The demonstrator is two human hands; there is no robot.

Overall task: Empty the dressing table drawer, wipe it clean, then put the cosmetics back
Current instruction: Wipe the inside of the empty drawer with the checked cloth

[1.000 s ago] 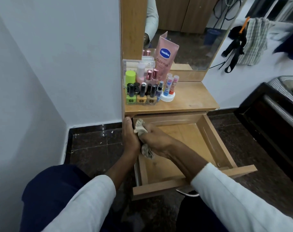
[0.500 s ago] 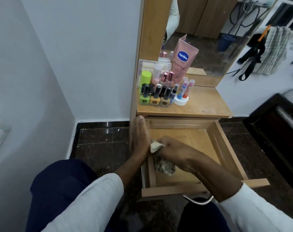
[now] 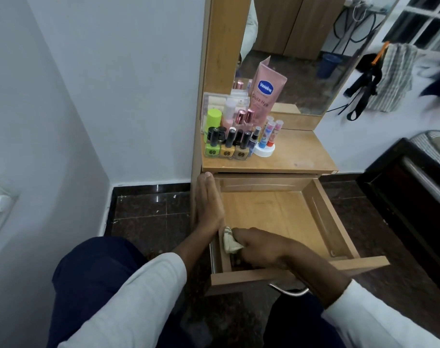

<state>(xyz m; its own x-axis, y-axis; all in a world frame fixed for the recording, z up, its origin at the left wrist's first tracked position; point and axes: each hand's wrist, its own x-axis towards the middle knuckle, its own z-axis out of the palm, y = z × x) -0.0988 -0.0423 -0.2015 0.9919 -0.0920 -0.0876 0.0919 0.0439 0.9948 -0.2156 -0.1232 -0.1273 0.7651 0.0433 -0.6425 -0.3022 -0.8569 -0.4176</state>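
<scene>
The wooden drawer (image 3: 324,217) of the dressing table stands pulled out, its inside holding only my hand and a cloth. My right hand (image 3: 261,248) grips a crumpled pale cloth (image 3: 230,240) against the drawer's near left corner. My left hand (image 3: 208,202) lies flat with straight fingers along the drawer's left side wall. On the tabletop (image 3: 296,156) stand the cosmetics: several nail polish bottles (image 3: 226,146), a green tube (image 3: 213,119), a pink Vaseline tube (image 3: 265,90) leaning on the mirror, and lip balm sticks (image 3: 270,133) in a white holder.
A white wall (image 3: 126,84) runs close on the left, dark tiled floor (image 3: 151,209) below it. A dark wooden bed frame (image 3: 404,192) stands at the right. Clothes hang on the right wall (image 3: 389,79). My knees in dark trousers fill the foreground.
My right hand has drawn the cloth along the drawer's left wall from the back corner toward the front. My left hand has stayed against the left side.
</scene>
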